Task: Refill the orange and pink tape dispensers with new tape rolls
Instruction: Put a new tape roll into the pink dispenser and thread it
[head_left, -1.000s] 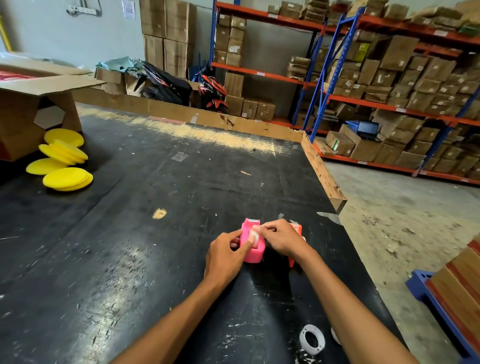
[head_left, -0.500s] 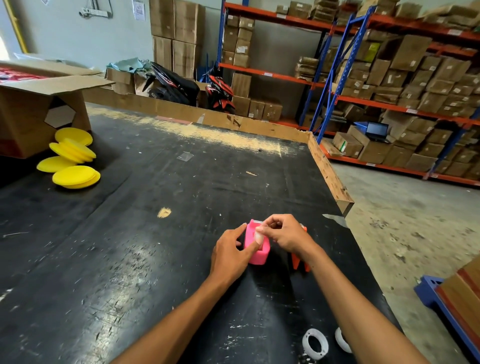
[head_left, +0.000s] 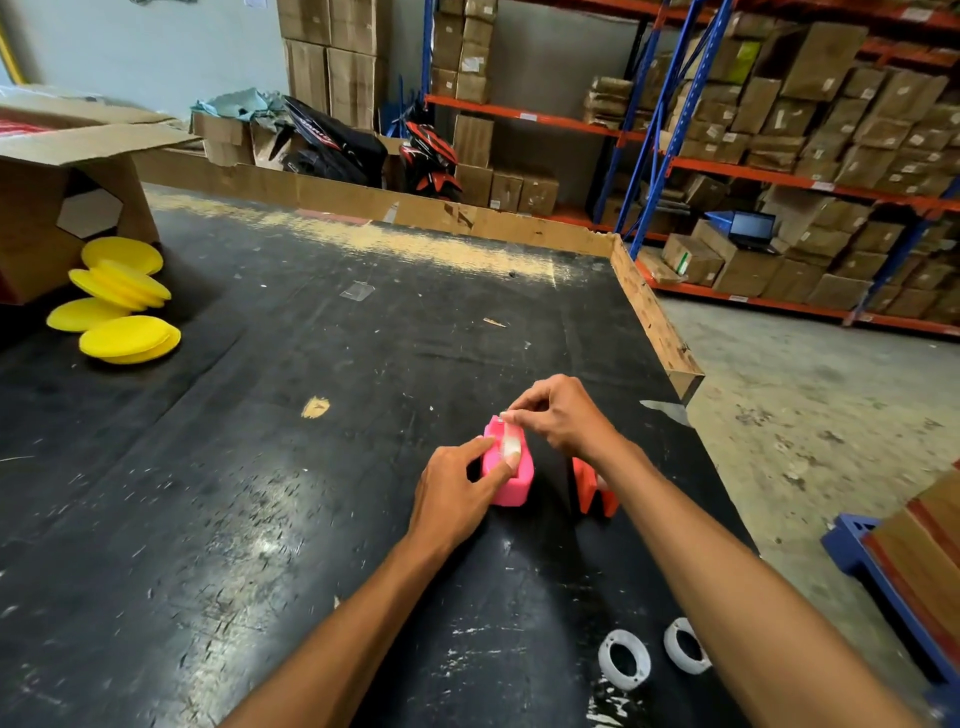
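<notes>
The pink tape dispenser stands on the black table with a clear tape roll seated in its top. My left hand grips the dispenser's left side, thumb pressing on the roll. My right hand pinches the tape's free end at the dispenser's far top edge. The orange tape dispenser stands just to the right, partly hidden behind my right forearm. Two empty white tape cores lie near the table's front edge.
The black table ends at a wooden rim on the right, with concrete floor beyond. Several yellow foam pads and an open cardboard box sit far left. Shelving with boxes stands behind; a blue pallet lies at right.
My right hand moved from the top of the roll toward the dispenser's far edge, drawing the tape end along. The left hand keeps its hold. The head camera shifted closer and lower.
</notes>
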